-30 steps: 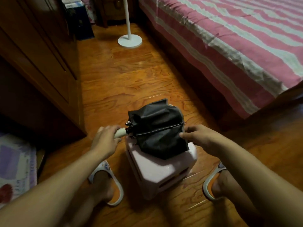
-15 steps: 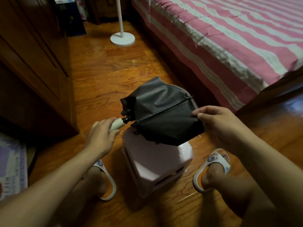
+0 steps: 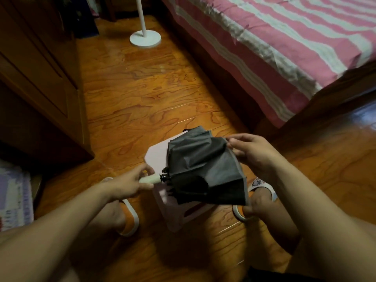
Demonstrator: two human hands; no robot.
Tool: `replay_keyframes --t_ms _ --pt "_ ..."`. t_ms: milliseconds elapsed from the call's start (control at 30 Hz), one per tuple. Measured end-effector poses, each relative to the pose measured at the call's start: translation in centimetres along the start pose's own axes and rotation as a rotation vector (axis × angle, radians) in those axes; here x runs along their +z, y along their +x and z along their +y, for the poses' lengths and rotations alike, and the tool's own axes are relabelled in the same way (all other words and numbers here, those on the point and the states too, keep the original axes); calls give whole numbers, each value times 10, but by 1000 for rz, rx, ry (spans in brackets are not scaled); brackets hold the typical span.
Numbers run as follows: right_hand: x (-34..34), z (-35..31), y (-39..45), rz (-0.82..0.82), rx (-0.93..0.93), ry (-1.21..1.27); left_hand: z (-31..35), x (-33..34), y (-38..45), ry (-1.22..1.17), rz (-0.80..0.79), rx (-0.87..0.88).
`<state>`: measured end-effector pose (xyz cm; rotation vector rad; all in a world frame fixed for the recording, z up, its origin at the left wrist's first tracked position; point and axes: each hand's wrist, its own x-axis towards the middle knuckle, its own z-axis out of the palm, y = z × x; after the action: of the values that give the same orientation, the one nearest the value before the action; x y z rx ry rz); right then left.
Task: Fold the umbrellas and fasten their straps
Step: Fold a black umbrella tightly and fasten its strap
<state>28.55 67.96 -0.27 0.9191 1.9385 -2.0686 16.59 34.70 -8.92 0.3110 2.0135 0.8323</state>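
- Head view: your left hand [image 3: 130, 183] is curled round the pale handle [image 3: 149, 179] of the dark umbrella [image 3: 203, 169], which is held just above the pink stool [image 3: 156, 155] between your feet.
- Head view: your right hand [image 3: 252, 154] pinches the far edge of the canopy at its upper right corner, fingers wrapped over the cloth.
- The canopy looks thin, soft and slack; it will likely bunch and slide rather than hold a crease, so you should gather it fold by fold around the shaft.
- The ribs and their black tips [image 3: 165, 174] near the handle look stiff and thin; judge them easy to bend if you squeeze across them, so press along their length.
- The whole thing seems light; the handle is the firm place to keep hold, as its smooth surface may turn in your palm.
- The strap is not visible, so you cannot tell yet where to reach for it.
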Motion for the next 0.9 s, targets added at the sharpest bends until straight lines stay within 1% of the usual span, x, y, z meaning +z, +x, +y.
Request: replay_keyframes --t_ms 33,100,167,233,300,333,400,433,467,500,567,600,667,800,900 --pt "2 -2 6 -17 -10 -8 1 0 4 73 65 11" --pt "10 -2 13 -25 -22 -72 -1 5 15 310 217 22" --pt "15 2 17 -37 -20 -153 -3 11 21 436 336 31" --pt "15 8 20 -73 19 -193 -2 15 22 482 370 37" --pt "12 12 19 -115 53 -218 2 16 19 541 389 6" --pt "12 13 18 -114 52 -245 5 17 17 592 409 -17" --pt "14 14 18 -48 -4 -263 19 20 9 654 484 -36" --pt "15 12 18 11 -54 -235 29 24 5 603 520 -23" --pt "15 10 17 66 -109 -199 40 30 -1 465 540 5" --pt "14 9 17 109 -158 -162 51 36 -7 263 530 20" --pt "13 5 16 141 -203 -96 69 50 -20 -125 431 -1" --pt "12 5 15 137 -204 -67 73 56 -23 -225 387 -13" --pt "13 6 13 121 -199 -31 72 63 -20 -278 374 -11" --pt "15 3 11 128 -208 -5 82 62 -14 -404 409 45" --pt "13 0 13 147 -223 18 88 58 -12 -424 340 58"
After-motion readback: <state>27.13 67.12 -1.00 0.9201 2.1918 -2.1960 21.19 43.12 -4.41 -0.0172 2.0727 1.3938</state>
